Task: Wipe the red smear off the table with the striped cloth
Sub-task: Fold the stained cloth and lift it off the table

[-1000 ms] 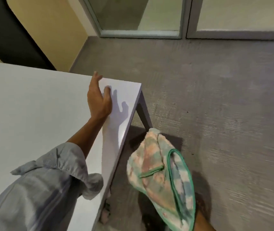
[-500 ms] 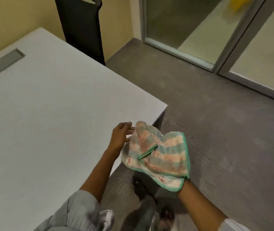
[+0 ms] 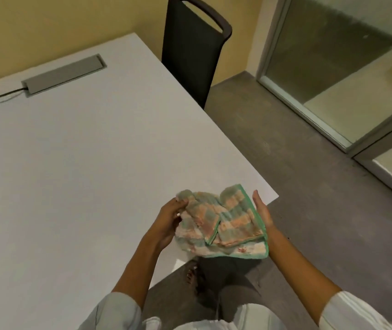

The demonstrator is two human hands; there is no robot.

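Observation:
The striped cloth [image 3: 223, 222], pink and green with a green hem, is bunched between both hands over the near right corner of the white table [image 3: 83, 163]. My left hand [image 3: 168, 217] grips its left side with the thumb on top. My right hand [image 3: 262, 210] lies under and along its right edge, fingers extended. Pinkish-red stains show on the cloth's lower part. No red smear is visible on the tabletop.
A black chair [image 3: 192, 48] stands at the table's far right edge. A grey cable box [image 3: 64, 73] with a dark cord is set into the tabletop at the back. Grey carpet and glass doors [image 3: 333, 67] lie to the right.
The view swung left onto the table. My left hand left the table edge and took hold of the cloth, which my right hand brought up over the table corner.

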